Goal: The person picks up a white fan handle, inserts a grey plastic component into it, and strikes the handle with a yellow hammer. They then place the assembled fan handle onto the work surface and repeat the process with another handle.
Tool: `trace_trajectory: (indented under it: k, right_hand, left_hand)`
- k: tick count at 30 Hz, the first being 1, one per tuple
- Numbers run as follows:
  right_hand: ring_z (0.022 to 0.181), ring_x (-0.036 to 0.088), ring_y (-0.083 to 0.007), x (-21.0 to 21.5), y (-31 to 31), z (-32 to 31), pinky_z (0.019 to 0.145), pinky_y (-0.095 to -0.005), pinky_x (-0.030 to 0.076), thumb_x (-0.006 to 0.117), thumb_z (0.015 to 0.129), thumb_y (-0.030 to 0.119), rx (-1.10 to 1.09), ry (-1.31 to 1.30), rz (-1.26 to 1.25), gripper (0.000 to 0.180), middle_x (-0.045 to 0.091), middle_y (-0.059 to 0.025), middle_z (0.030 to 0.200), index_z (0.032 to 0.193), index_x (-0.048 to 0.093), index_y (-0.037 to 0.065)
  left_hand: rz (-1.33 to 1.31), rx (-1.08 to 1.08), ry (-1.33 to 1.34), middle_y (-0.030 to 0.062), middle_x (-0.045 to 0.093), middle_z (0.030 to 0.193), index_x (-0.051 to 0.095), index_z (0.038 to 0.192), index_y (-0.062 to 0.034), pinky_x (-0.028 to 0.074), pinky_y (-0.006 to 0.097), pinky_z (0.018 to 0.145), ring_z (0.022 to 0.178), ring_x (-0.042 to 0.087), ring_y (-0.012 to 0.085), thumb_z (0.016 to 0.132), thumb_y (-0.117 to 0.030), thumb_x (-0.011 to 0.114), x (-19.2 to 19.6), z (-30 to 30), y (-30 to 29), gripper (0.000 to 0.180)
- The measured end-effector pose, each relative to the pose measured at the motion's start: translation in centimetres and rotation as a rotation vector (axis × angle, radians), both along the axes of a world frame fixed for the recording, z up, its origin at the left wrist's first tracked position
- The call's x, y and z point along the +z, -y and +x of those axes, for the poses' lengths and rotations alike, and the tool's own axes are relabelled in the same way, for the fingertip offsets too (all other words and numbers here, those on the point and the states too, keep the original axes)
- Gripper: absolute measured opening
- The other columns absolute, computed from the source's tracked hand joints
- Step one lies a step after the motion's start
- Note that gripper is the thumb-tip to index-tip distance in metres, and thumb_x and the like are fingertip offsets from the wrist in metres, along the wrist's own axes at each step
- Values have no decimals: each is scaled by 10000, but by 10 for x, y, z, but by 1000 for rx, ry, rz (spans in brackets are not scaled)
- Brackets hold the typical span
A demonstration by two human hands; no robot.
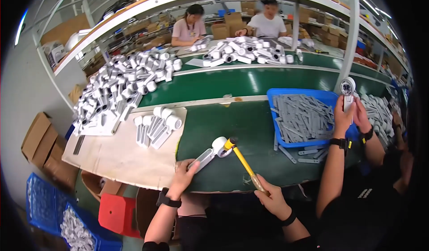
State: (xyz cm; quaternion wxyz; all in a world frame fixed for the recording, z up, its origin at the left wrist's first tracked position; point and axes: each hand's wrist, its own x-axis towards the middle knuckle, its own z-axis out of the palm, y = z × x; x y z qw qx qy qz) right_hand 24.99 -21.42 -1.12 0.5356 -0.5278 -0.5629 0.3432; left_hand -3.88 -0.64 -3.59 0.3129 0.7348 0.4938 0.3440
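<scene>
Blue crates (44,202): stood on the floor at far left, the nearer one filled with small white parts.
Cardboard boxes (42,143): sat beside the worktop's left end, flaps open.
Large white pile (120,85): many white handled parts were heaped on the left of the worktop, reaching toward the belt.
Small white group (156,126): a few of the same parts lay on the pale board (116,157), near the left hand.
Left hand (183,177): was closed around the handle end of a white part, thumb up along it.
White part (209,151): lay tilted on the dark green worktop (241,126), its round head pointing up and right, its handle in the left hand.
Mallet (243,164): its yellow shaft ran diagonally from the right hand up to the head (229,143), which touched the round head of the white part.
Right hand (272,199): was clamped on the wooden lower end of the mallet's shaft, fingers wrapped tight.
Blue tray (308,94): sat to the right on the worktop, filled with grey flat strips (301,117); a few strips lay loose just beside it.
Neighbour's hands (351,112): a person in black at right held one white part upright with both hands.
Far side: two people sat across the green belt (250,81) behind another white pile (246,52).
</scene>
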Motion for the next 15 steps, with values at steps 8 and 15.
trace_trajectory:
  k: [8,15]
  right_hand:
    - [726,576,-217,47,-22,-27,690,-320,477,649,875,0,47,381,105,577,607,-148,890,1422,464,-3]
    - [720,595,-293,39,-27,-32,674,-355,483,637,884,27,90,606,50,555,585,-146,843,1418,490,61]
  left_hand:
    - [243,37,-72,160,668,866,702,942,2,502,390,766,801,633,316,758,-150,804,31,19,19,259]
    - [240,42,-57,157,672,829,701,891,9,501,396,765,808,634,314,740,-144,809,30,22,15,241]
